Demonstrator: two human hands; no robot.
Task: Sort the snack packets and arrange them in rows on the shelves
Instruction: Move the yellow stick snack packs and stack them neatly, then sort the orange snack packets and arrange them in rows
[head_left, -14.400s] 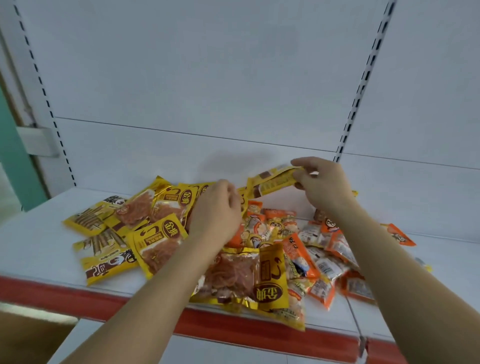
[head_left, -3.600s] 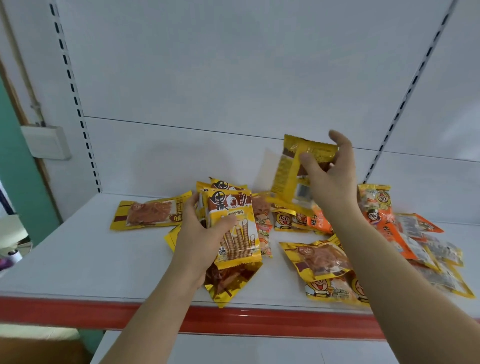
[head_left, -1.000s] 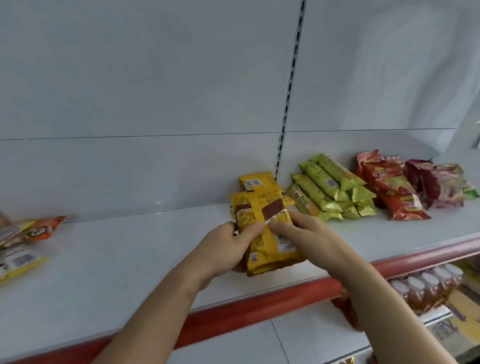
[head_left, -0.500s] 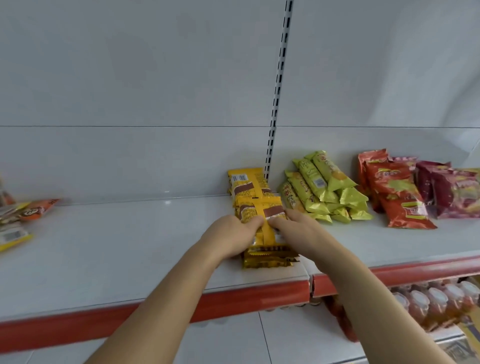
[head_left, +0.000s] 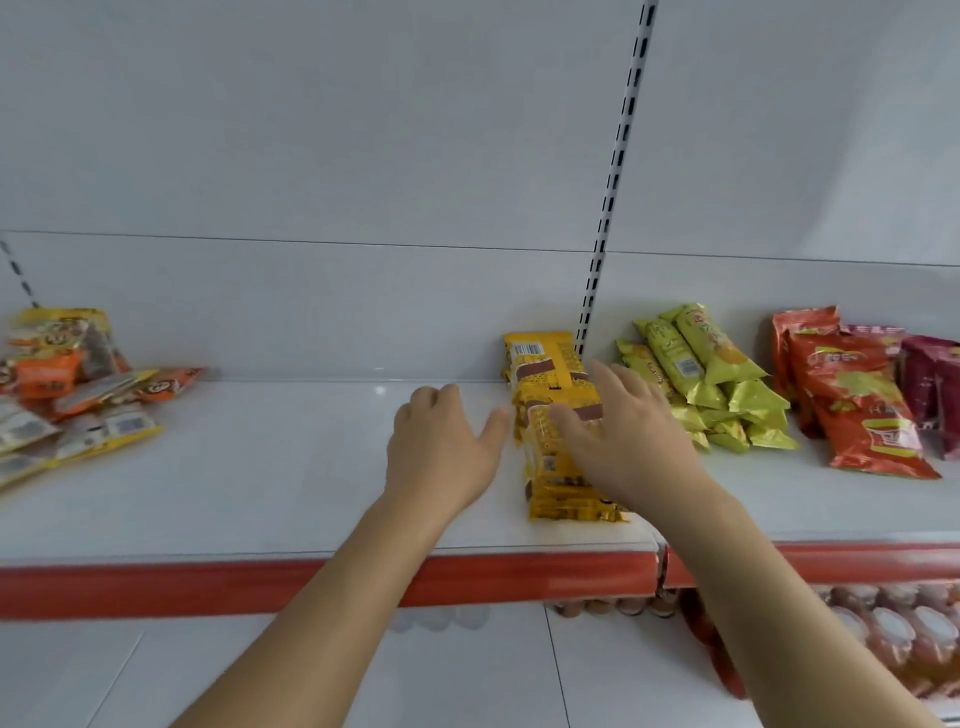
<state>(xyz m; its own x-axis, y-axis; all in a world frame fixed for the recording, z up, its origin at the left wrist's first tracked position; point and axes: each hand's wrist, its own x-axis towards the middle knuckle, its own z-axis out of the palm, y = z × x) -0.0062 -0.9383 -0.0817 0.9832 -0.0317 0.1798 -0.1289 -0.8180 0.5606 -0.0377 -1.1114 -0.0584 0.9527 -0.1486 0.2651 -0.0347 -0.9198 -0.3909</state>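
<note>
On the white shelf: a row of yellow packets (head_left: 553, 415) lies front to back near the right end of the shelf board (head_left: 260, 467), just left of the slotted upright (head_left: 613, 182).
Left hand: the left hand (head_left: 441, 447) hovers just beside the row's left side, fingers spread and relaxed, holding nothing; whether the thumb tip touches the packets cannot be told.
Right hand: the right hand (head_left: 623, 441) lies flat over the row's right side, fingers straight, resting on the packets without gripping.
Right neighbours: green packets (head_left: 701, 379) are stacked beside the yellow row, with red packets (head_left: 852, 395) and dark red packets (head_left: 935, 384) further right.
Far left: a loose pile of mixed packets (head_left: 67, 379) sits well apart from the hands.
Shelf front: a red edge strip (head_left: 208, 587) runs along the board.
Below: bottles (head_left: 883, 629) show under the shelf at right, blurred.
</note>
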